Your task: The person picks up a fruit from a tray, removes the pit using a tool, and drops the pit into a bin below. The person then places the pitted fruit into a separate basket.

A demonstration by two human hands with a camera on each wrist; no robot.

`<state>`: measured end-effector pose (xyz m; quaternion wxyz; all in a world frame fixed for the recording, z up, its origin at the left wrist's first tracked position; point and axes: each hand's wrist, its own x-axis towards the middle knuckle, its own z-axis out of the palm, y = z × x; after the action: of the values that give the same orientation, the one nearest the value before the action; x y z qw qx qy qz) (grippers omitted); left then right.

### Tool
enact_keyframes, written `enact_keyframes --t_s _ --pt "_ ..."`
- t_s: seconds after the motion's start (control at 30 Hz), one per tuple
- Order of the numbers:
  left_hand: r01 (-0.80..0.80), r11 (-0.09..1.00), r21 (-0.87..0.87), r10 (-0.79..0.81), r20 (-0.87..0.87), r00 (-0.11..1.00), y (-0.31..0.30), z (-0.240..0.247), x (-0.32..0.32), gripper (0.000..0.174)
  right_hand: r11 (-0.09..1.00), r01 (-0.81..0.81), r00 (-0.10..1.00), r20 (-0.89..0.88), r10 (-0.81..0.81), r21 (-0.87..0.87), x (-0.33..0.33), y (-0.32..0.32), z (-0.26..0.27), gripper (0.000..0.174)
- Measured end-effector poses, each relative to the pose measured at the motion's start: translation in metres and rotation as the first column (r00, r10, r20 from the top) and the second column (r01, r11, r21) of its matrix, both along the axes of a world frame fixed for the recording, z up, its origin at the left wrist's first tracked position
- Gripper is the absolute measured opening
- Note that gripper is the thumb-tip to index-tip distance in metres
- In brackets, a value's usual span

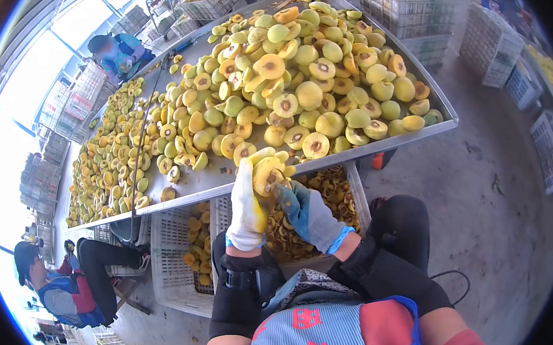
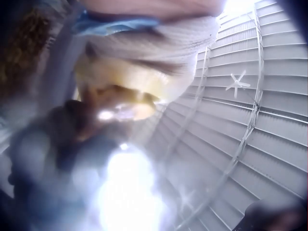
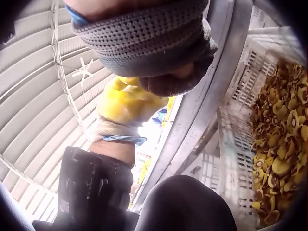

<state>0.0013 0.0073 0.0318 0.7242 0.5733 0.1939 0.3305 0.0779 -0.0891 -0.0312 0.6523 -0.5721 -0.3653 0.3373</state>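
My left hand (image 1: pixel 249 202), in a white glove stained yellow, holds a yellow peach half (image 1: pixel 267 175) up at the edge of the metal table. My right hand (image 1: pixel 308 216), in a blue and grey glove, has its curled fingertips at the lower right edge of that fruit. I cannot tell whether a tool sits in those fingers. The right wrist view shows the right glove (image 3: pixel 149 43) in front of the yellowed left glove (image 3: pixel 127 103). Glare blurs the fruit below the left glove (image 2: pixel 144 62) in the left wrist view. Many peach halves (image 1: pixel 322 68) are heaped just beyond both hands.
The table's raised metal rim (image 1: pixel 387 143) runs across in front of me. Beneath it stand a crate of brown-yellow scraps (image 3: pixel 284 120) and a white crate (image 1: pixel 178 287) with fruit pieces. One person (image 1: pixel 69 292) sits at left, another (image 1: pixel 118 55) beyond the table. Stacked crates (image 1: pixel 403 15) stand behind.
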Motion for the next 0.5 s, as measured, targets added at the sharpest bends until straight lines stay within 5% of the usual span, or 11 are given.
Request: enact_keyframes --t_s 0.07,0.13,0.5 --pt "-0.038 0.999 0.003 0.038 -0.058 0.998 -0.002 0.001 0.003 0.057 0.998 0.022 0.999 0.038 -0.024 0.051 -0.001 -0.004 0.004 0.036" --pt "-0.049 0.971 -0.232 0.038 -0.053 0.998 -0.001 -0.002 0.007 0.057 0.997 0.035 0.998 0.051 -0.038 0.064 -0.002 -0.007 0.006 0.036" --pt "-0.104 0.982 -0.158 0.097 -0.051 0.994 -0.012 -0.022 0.014 0.059 0.985 0.051 0.991 -0.127 -0.03 0.164 -0.008 0.0 -0.02 0.038"
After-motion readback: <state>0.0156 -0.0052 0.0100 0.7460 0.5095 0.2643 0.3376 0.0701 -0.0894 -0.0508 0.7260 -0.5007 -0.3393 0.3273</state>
